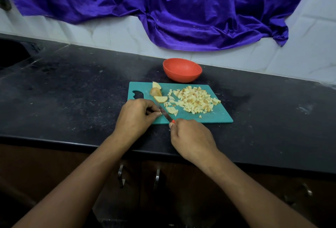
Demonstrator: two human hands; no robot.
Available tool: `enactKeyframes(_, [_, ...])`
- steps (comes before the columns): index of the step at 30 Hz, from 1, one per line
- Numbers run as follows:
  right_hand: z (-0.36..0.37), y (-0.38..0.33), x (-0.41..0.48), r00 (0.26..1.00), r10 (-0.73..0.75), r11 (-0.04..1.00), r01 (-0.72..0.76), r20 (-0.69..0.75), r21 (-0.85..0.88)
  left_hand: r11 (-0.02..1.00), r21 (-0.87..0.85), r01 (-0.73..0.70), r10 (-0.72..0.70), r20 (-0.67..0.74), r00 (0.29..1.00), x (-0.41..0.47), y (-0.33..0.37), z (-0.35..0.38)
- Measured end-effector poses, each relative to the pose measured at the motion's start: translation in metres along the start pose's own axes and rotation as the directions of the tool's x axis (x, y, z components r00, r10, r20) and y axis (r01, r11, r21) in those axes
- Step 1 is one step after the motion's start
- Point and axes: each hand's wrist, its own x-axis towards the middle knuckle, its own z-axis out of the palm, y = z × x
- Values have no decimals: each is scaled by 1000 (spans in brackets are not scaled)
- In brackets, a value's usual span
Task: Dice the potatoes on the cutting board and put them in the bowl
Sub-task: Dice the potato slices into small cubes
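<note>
Dark wooden cabinet doors (181, 191) with two metal handles (157, 175) fill the near edge, under a black speckled stone worktop (72, 100). Two bare forearms reach over it from the near side. The right hand (190, 140) hovers over the worktop's near part, its grip clamped around the orange handle of a small knife (166, 114). The blade angles far-left onto a teal plastic cutting board (218, 116). The left hand (135, 116) rests on the board's near-left corner, its grip pinching a pale potato slice (171, 110) right against the blade. Further in, right of centre on the board, lies a heap of diced potato (195, 100), small pale cubes with brownish skin. At the board's far-left sit three uncut potato wedges (156, 92), beside the board's handle hole. Just past the far edge stands a round orange-red plastic bowl (181, 69). Behind it rises a white tiled wall (291, 58), draped with shiny purple cloth (181, 9).
</note>
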Motion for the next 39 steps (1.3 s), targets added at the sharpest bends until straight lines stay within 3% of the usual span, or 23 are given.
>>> enactKeyframes(12, [-1,-6,2,997,-64,984,68,32,-167,1000,8,7,-7,10,1000,-1,2,0])
enactKeyframes(18, [-5,3,10,991,91,994,-96,99,47,1000,7,22,-22,2,1000,-1,2,-1])
enactKeyframes(25, [-6,20,8,992,111,951,-124,62,284,998,-54,32,-32,-8,999,0,-1,0])
enactKeyframes(33, [-3,10,-3,998,-55,998,55,8,36,992,-128,2,-15,-102,995,2,-6,-1])
enactKeyframes(39, [-3,15,-2,988,-152,972,144,-26,-187,995,-104,4,-15,-108,994,3,-8,0])
